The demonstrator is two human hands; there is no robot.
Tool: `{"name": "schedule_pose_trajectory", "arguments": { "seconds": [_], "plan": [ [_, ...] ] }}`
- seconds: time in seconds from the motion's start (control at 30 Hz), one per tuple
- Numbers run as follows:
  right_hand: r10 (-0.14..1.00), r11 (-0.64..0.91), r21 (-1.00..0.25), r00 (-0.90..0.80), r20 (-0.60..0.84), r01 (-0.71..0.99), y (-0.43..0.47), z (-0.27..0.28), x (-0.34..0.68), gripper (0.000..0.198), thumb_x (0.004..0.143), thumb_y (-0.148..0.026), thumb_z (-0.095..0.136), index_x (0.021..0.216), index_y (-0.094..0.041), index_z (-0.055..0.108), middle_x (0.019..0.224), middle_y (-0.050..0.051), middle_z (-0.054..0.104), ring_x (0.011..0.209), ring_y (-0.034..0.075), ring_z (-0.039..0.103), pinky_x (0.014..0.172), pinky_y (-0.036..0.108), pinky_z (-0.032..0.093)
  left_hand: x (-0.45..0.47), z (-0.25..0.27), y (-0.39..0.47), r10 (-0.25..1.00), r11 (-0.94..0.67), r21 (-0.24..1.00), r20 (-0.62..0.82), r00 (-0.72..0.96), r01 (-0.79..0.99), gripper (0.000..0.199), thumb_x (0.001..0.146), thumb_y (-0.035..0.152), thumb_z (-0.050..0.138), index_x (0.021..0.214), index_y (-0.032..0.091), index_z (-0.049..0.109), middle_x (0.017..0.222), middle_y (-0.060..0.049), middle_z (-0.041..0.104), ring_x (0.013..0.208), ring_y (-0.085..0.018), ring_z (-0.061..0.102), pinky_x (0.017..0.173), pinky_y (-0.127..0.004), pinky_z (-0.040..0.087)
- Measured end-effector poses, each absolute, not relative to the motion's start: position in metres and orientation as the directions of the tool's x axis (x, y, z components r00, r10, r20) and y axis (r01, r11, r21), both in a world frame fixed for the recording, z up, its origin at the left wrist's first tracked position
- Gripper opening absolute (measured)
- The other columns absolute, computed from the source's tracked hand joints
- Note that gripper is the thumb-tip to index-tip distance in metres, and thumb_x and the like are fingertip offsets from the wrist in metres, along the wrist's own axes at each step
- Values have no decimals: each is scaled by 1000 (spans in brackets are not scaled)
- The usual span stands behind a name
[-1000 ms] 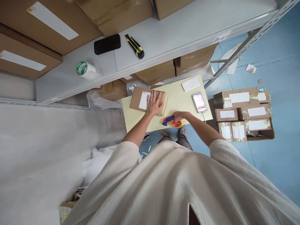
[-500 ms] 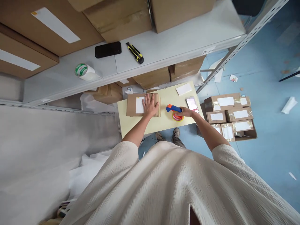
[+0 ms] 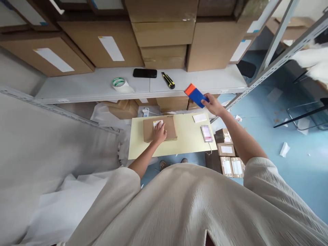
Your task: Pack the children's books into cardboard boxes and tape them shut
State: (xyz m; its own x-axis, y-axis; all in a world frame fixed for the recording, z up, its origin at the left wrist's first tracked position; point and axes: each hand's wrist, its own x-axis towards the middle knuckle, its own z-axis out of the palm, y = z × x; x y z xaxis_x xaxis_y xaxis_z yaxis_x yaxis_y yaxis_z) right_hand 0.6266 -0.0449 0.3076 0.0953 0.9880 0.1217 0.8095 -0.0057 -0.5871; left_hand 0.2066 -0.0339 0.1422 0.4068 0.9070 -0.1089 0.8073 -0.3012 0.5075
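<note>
blue floor strewn with paper scraps | grey wall at left | slotted-metal shelving rack beside pale-yellow table | soft light

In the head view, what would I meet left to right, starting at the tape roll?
Tape roll → cardboard box under the left hand → blue-and-orange tool in the right hand → white scrap on the floor.

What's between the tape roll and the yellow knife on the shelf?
A black phone, farther back than the tape roll, shows there in the head view.
</note>
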Motion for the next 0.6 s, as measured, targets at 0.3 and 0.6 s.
{"name": "schedule_pose_trajectory", "arguments": {
  "seconds": [0.3, 0.6],
  "plan": [
    [970, 24, -205, 27, 242, 979, 62, 341, 622, 64, 106, -52, 53, 159, -17, 64, 151, 25, 71, 133, 48, 59, 116, 70, 46, 149, 142, -41, 914, -285, 492, -120, 388, 823, 64, 98, 24, 59, 162, 27, 66, 183, -14, 49, 171, -37, 43, 140, -59, 39],
    [941, 6, -104, 30, 338, 995, 69, 324, 603, 70, 105, -45, 55, 169, -18, 54, 164, 28, 57, 147, 51, 49, 121, 75, 40, 127, 140, -33, 888, -334, 530, -99, 448, 779, 60, 98, 18, 58, 156, 24, 72, 177, -14, 55, 167, -37, 48, 139, -58, 42]
  ]
}}
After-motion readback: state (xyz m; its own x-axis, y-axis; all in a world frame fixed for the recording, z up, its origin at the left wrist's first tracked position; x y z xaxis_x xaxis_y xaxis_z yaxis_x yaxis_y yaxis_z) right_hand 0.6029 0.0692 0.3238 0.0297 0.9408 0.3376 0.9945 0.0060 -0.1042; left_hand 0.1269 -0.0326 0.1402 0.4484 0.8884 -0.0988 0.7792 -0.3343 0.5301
